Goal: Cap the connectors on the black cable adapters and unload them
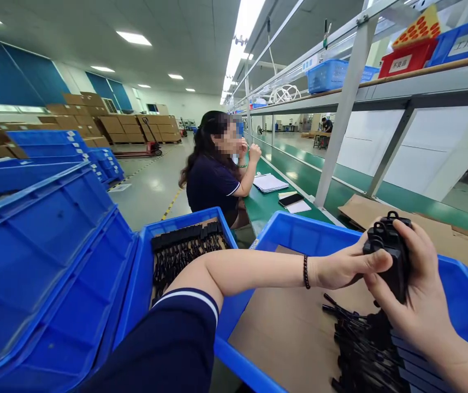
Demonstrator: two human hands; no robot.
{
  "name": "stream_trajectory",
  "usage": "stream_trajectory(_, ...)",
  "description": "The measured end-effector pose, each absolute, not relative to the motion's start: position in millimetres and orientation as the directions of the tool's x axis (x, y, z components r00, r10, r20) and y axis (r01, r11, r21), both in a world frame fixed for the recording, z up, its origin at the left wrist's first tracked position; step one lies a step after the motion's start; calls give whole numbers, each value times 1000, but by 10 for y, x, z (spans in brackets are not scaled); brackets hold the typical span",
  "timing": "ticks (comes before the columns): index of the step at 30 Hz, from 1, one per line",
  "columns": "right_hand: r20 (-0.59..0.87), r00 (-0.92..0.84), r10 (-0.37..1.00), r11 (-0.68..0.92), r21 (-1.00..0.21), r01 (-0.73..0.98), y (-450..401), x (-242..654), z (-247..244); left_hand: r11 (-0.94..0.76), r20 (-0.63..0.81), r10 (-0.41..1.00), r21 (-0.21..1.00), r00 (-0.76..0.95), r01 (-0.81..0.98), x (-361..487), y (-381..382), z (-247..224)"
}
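Note:
Both my hands are closed on a small stack of black power adapters above the right side of a blue crate. My left hand, with a dark bead bracelet at its wrist, reaches across and grips the near side, thumb on top. From the right, my right hand wraps its fingers and thumb around the stack. Beneath them, a heap of black cables with plug ends lies on the crate's cardboard liner. Dark flat adapter blocks stand in a row beside the cables, partly covered by my right forearm.
A second blue crate holds rows of black adapters and cables. Stacked blue crates rise at left. A co-worker sits at the green bench, near papers and a phone. Cardboard sheets and a shelf post stand right.

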State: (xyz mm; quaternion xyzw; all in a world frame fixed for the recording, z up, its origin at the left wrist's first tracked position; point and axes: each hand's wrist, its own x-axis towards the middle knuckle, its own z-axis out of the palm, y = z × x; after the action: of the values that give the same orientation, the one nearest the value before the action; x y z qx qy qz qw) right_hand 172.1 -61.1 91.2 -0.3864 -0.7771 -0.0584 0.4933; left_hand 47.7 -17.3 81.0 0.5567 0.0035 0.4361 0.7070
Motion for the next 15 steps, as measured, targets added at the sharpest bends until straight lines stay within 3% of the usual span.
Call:
stream_trajectory(8, 827, -89, 555, 657, -371, 656, -576, 1670, 780, -20, 456, 626, 821, 633, -571, 420, -255, 885)
stream_trajectory(15, 802, -137, 581, 682, -388, 620, -592, 1701, 851, -39, 457, 575, 843, 678, -536, 426, -216, 875)
